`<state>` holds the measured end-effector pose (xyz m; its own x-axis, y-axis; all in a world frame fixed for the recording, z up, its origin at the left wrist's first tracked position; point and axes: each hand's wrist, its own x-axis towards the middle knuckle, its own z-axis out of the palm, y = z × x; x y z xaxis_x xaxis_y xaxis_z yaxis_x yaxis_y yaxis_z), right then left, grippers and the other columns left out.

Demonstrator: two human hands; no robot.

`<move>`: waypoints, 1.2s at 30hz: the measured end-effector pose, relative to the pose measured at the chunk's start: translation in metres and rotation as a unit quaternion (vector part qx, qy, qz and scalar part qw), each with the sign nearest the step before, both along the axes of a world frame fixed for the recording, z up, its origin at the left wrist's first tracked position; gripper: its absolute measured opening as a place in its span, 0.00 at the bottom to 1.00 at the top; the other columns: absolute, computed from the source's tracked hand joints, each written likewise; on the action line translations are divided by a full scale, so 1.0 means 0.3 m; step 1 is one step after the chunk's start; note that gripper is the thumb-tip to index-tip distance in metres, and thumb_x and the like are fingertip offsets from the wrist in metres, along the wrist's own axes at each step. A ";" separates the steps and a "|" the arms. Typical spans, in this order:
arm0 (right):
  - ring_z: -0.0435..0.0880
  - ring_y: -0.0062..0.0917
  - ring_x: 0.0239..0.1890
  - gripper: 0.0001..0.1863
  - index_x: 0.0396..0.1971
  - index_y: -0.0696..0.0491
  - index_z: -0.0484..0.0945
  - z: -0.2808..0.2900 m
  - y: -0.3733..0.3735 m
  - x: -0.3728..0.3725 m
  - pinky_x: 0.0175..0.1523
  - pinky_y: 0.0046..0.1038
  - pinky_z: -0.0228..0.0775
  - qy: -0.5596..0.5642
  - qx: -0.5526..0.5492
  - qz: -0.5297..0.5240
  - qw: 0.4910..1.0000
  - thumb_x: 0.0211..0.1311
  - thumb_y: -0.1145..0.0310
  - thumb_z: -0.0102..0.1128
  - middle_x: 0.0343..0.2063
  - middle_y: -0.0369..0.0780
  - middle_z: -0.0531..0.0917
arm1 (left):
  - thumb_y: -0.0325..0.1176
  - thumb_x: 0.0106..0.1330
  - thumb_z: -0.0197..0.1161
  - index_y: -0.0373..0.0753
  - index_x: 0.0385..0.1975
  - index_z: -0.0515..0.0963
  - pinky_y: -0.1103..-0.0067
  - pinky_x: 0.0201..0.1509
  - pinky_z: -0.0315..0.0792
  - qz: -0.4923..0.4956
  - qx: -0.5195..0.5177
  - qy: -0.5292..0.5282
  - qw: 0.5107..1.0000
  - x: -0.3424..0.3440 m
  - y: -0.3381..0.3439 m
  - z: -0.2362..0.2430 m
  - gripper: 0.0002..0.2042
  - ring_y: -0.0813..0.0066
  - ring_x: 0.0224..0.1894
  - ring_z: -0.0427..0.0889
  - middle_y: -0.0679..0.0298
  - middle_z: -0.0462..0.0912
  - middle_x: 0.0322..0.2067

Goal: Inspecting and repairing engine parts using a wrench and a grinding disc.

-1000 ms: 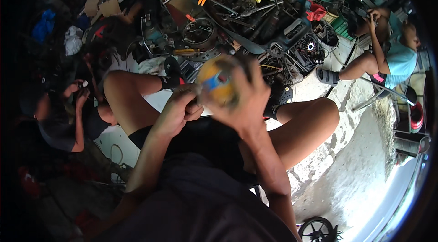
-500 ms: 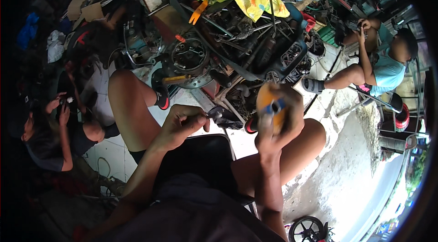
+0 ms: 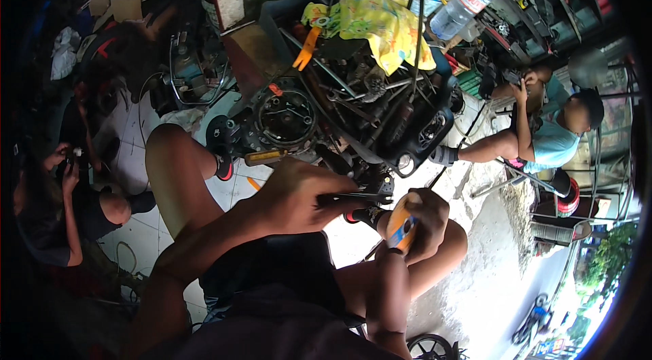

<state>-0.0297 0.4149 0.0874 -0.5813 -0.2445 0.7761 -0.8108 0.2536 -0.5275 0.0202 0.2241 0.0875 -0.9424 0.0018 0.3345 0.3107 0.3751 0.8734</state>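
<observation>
Sitting low on a pale tiled floor, the person faces a cluttered workshop: a heap of dark engine parts at twelve o'clock under a yellow cloth, a plastic bottle at one o'clock. The left hand is closed around a thin dark tool lying roughly level, pointing toward three o'clock. The right hand grips an orange-and-blue can, at centre, tilted nearly upright.

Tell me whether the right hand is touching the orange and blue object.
Touching. The head view shows the right hand wrapped around the orange and blue object, its fingers curled over the far side with no gap between them.
</observation>
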 end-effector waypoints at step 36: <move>0.78 0.34 0.35 0.32 0.36 0.59 0.76 -0.043 -0.127 -0.009 0.37 0.31 0.71 -0.019 0.040 0.074 0.996 0.48 0.41 0.59 0.31 0.46 0.79 | 0.34 0.50 0.71 0.43 0.36 0.82 0.78 0.17 0.62 0.181 -0.100 0.197 0.958 0.093 -0.050 -0.188 0.13 0.77 0.14 0.70 0.71 0.71 0.14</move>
